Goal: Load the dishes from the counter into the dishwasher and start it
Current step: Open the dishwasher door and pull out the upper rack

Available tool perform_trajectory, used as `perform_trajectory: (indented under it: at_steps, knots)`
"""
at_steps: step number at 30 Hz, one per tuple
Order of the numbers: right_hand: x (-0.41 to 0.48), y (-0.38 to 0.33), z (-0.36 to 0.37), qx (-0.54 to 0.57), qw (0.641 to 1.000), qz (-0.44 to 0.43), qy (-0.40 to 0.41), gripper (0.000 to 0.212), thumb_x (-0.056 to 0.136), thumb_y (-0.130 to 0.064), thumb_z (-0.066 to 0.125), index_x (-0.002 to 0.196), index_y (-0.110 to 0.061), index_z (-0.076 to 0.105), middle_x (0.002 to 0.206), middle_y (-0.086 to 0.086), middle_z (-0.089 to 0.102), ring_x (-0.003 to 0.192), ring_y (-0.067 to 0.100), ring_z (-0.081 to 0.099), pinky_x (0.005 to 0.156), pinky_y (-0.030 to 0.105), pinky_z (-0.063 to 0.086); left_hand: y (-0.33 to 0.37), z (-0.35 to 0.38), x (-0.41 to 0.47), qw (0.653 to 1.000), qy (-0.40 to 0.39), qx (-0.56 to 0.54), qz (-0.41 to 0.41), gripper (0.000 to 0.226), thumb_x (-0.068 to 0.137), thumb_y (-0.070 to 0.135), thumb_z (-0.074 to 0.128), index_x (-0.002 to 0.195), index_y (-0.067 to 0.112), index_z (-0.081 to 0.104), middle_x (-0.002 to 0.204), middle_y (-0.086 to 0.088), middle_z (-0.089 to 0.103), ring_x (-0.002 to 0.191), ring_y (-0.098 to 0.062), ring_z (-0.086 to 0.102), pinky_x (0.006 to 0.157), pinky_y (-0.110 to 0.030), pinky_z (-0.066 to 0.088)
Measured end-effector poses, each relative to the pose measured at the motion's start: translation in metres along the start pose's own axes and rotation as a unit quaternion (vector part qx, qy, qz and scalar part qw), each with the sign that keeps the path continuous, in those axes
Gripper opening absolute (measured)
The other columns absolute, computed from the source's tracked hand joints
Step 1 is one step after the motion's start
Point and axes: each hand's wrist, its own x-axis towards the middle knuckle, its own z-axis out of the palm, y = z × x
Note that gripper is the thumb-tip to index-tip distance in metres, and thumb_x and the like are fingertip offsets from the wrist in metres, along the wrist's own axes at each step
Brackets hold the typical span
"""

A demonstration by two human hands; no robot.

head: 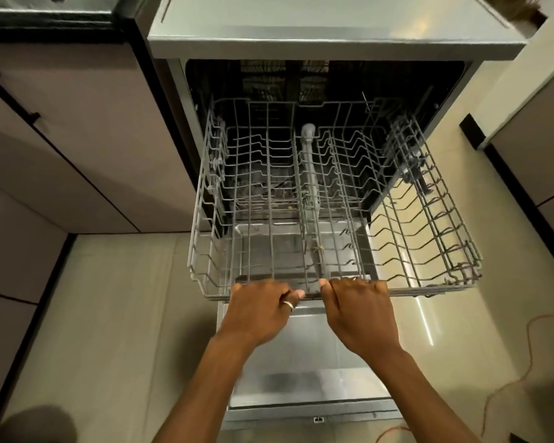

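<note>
Cupboards (61, 139) stand off to the left of the hands. Left hand (259, 310), with a ring (288, 305) on it, curls its fingers over the front bar of the wire rack (429, 290). Right hand (362, 311), just beside it, grips the same bar. The rack sticks out of the dishwasher (333, 39), reaching away from both hands. The open door (304, 346) lies under the wrists. An orange cord (490, 401) lies on the floor to the right.

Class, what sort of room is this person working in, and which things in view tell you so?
Likely a home kitchen: an open dishwasher with its wire rack pulled out, gripped at the front by the left hand and right hand, a countertop above, cabinets alongside.
</note>
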Motion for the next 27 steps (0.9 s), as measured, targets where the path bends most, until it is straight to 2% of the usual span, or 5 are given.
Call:
perform_trajectory:
  at_steps: [9,14,20,23,27]
  knots:
    - [-0.044,0.000,-0.003,-0.006,1.000,-0.001,-0.027,0.054,0.105,-0.048,0.024,0.084,-0.028,0.069,0.080,-0.004,0.072,0.076,0.017,0.065,0.081,0.038,0.040,0.006,0.019,-0.035,0.999,-0.032,-0.013,-0.006,0.040,0.103,0.056,0.036,0.082,0.031,0.059,0.081,0.011,0.060,0.076,-0.012,0.056,0.088,-0.041,0.046]
    - [-0.061,-0.007,-0.011,0.024,0.999,-0.001,-0.040,0.051,0.105,-0.047,0.029,0.087,-0.026,0.071,0.085,-0.005,0.073,0.081,0.017,0.066,0.086,0.039,0.042,0.005,0.018,-0.053,0.999,-0.028,-0.016,-0.016,0.036,0.103,0.054,0.040,0.093,0.032,0.067,0.087,0.015,0.060,0.087,-0.011,0.058,0.090,-0.038,0.041]
    - [-0.060,-0.003,-0.020,0.071,0.994,-0.006,-0.080,0.049,0.106,-0.047,0.028,0.097,-0.024,0.070,0.094,-0.003,0.072,0.092,0.021,0.065,0.090,0.041,0.042,0.003,0.012,-0.061,0.999,-0.026,-0.036,-0.008,0.031,0.102,0.048,0.046,0.118,0.032,0.068,0.116,0.012,0.067,0.109,-0.013,0.059,0.094,-0.037,0.040]
    - [-0.061,0.003,-0.030,0.084,0.992,-0.005,-0.089,0.053,0.102,-0.050,0.024,0.114,-0.023,0.068,0.109,-0.003,0.070,0.105,0.022,0.063,0.097,0.043,0.041,0.006,0.002,-0.066,0.999,-0.010,-0.039,-0.010,0.038,0.101,0.045,0.051,0.131,0.024,0.063,0.127,0.003,0.067,0.118,-0.021,0.059,0.101,-0.043,0.047]
    - [-0.060,0.006,-0.063,0.132,0.985,0.007,-0.109,0.057,0.102,-0.054,0.020,0.121,-0.023,0.063,0.116,-0.002,0.067,0.110,0.021,0.060,0.099,0.042,0.041,0.020,-0.028,-0.077,0.998,-0.008,-0.038,-0.046,0.048,0.102,0.045,0.049,0.144,0.021,0.052,0.141,-0.004,0.059,0.133,-0.027,0.049,0.109,-0.047,0.042]
